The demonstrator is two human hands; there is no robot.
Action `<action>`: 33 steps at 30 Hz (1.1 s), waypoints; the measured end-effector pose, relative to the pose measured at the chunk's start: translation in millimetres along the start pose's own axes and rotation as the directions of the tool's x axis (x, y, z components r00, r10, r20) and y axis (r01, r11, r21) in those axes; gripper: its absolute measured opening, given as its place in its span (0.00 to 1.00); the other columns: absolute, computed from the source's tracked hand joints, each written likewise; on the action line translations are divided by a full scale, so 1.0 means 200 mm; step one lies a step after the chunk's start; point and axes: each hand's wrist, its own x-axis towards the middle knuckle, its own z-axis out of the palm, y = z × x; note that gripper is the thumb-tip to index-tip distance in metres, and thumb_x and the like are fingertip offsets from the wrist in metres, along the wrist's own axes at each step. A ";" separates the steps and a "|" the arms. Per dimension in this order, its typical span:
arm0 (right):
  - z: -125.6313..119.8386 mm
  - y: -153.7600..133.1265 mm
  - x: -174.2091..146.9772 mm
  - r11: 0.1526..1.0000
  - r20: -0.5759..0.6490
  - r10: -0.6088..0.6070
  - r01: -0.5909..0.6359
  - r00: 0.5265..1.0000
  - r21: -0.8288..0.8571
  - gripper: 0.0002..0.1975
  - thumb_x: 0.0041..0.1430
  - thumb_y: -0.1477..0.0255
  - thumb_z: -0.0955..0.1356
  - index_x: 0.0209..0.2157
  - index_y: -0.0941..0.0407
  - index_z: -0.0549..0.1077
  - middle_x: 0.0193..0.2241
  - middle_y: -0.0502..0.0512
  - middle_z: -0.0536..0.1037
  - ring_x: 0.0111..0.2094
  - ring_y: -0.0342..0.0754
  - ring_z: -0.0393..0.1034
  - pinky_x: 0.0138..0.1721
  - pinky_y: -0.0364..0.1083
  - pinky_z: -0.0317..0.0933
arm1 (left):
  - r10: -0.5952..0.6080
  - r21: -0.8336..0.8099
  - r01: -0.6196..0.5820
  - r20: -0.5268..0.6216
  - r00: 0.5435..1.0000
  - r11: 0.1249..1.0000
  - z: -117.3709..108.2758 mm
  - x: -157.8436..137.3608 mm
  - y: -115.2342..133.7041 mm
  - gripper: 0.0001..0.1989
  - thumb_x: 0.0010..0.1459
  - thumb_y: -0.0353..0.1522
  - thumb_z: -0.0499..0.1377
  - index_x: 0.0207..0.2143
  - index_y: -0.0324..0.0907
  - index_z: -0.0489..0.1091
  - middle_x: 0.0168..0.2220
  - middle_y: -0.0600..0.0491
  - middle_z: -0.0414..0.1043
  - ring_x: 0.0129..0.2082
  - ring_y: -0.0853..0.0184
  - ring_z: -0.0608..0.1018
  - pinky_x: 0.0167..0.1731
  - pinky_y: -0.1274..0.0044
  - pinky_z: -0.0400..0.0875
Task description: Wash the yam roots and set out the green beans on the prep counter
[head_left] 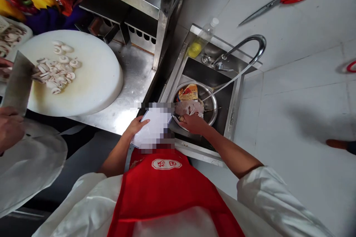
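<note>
My left hand [136, 125] grips a flat white packet-like thing [152, 124] with a bluish edge, thumb on top; part of it is blurred out by blocks. My right hand [193, 123] reaches over the near rim of a steel bowl [213, 109] standing in the sink. Its fingers are curled at a whitish plastic wrapper [191, 107], and what they hold is partly hidden. Behind the wrapper, an orange and yellow printed package [187, 92] lies in the bowl. A thin stream of water [226, 86] runs from the curved faucet [261, 42] into the bowl.
A bottle with yellow liquid [196, 47] stands at the sink's back corner. Red-handled scissors [278, 0] hang on the tiled wall. To the left, a co-worker's hand holds a cleaver [19, 81] beside sliced mushrooms [59, 72] on a round white cutting board [102, 77].
</note>
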 end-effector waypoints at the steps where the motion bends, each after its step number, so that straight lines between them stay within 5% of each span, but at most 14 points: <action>1: 0.00 -0.02 0.02 1.000 -0.003 0.003 -0.003 1.000 0.003 0.22 0.72 0.55 0.63 0.54 0.59 0.72 0.48 0.71 0.80 0.50 0.68 0.76 0.49 0.56 0.66 | 0.000 0.008 0.000 0.003 1.000 1.000 0.01 0.00 0.01 0.31 0.44 0.50 0.72 0.46 0.38 0.80 0.39 0.45 0.82 0.36 0.55 0.82 0.32 0.73 0.74; 5: -0.03 -0.05 0.08 0.999 0.001 -0.049 0.049 0.999 0.012 0.18 0.71 0.59 0.64 0.50 0.57 0.75 0.49 0.69 0.80 0.51 0.67 0.75 0.50 0.57 0.66 | 0.019 0.060 -0.016 -0.035 0.999 0.998 0.03 -0.01 0.02 0.27 0.46 0.47 0.71 0.44 0.39 0.79 0.39 0.46 0.82 0.38 0.55 0.82 0.37 0.72 0.75; 9: -0.10 0.08 -0.01 0.997 0.098 -0.079 0.076 0.992 0.033 0.08 0.66 0.67 0.69 0.41 0.56 0.78 0.44 0.64 0.81 0.49 0.62 0.76 0.50 0.53 0.65 | 0.036 0.151 -0.015 -0.136 0.990 0.988 0.04 -0.03 -0.03 0.22 0.51 0.48 0.67 0.40 0.40 0.77 0.36 0.47 0.81 0.35 0.57 0.80 0.35 0.73 0.71; 13: -0.17 0.19 -0.18 0.998 0.221 0.018 -0.030 0.975 0.051 0.06 0.66 0.70 0.68 0.37 0.56 0.77 0.28 0.58 0.79 0.32 0.55 0.78 0.36 0.48 0.64 | 0.033 0.185 -0.006 -0.142 0.989 0.983 0.05 -0.03 -0.05 0.21 0.53 0.49 0.65 0.37 0.40 0.76 0.30 0.49 0.78 0.29 0.61 0.77 0.30 0.74 0.67; 17: -0.18 0.21 -0.26 0.992 0.164 0.090 -0.103 0.982 0.071 0.08 0.64 0.66 0.70 0.37 0.57 0.76 0.33 0.62 0.81 0.36 0.58 0.78 0.36 0.47 0.61 | 0.003 0.101 0.016 -0.185 0.983 0.995 0.04 -0.01 -0.07 0.20 0.49 0.48 0.68 0.33 0.41 0.74 0.28 0.51 0.76 0.29 0.60 0.76 0.30 0.74 0.66; 20: -0.09 0.20 -0.30 0.957 0.116 0.144 -0.168 0.983 0.237 0.11 0.66 0.62 0.69 0.39 0.56 0.72 0.34 0.62 0.80 0.32 0.55 0.77 0.32 0.46 0.61 | -0.053 -0.002 0.054 -0.272 0.961 0.999 0.05 0.00 -0.11 0.23 0.52 0.50 0.66 0.36 0.40 0.73 0.32 0.48 0.78 0.34 0.58 0.78 0.33 0.73 0.69; 23: 0.08 0.14 -0.36 0.817 0.187 0.185 -0.257 0.965 0.516 0.12 0.69 0.61 0.66 0.42 0.56 0.69 0.28 0.54 0.77 0.21 0.48 0.70 0.25 0.44 0.58 | -0.087 -0.112 0.052 -0.340 0.936 0.992 0.12 0.01 -0.15 0.24 0.60 0.51 0.58 0.43 0.38 0.69 0.43 0.42 0.79 0.41 0.57 0.80 0.38 0.72 0.73; 25: 0.20 0.08 -0.41 0.801 0.183 0.133 -0.214 0.974 0.559 0.11 0.68 0.62 0.66 0.40 0.55 0.69 0.28 0.53 0.77 0.23 0.47 0.72 0.26 0.44 0.58 | -0.082 -0.219 0.004 -0.350 0.933 0.976 0.19 0.05 -0.14 0.23 0.64 0.49 0.54 0.47 0.38 0.67 0.49 0.39 0.78 0.44 0.59 0.81 0.40 0.73 0.75; 29: 0.31 0.01 -0.49 0.963 0.099 -0.006 -0.021 0.995 0.269 0.13 0.67 0.61 0.67 0.46 0.55 0.73 0.39 0.58 0.82 0.40 0.55 0.78 0.36 0.45 0.59 | -0.053 -0.508 -0.121 -0.315 0.948 0.853 0.25 0.14 -0.05 0.20 0.61 0.43 0.62 0.48 0.38 0.66 0.47 0.41 0.78 0.40 0.62 0.81 0.39 0.73 0.77; 33: 0.28 -0.01 -0.50 0.997 0.112 -0.072 0.072 0.991 0.002 0.18 0.69 0.63 0.65 0.57 0.51 0.71 0.47 0.59 0.82 0.44 0.58 0.78 0.37 0.47 0.60 | -0.062 -0.489 -0.120 -0.339 0.939 0.864 0.21 0.20 0.04 0.18 0.57 0.39 0.68 0.41 0.38 0.67 0.38 0.47 0.78 0.33 0.64 0.79 0.36 0.74 0.76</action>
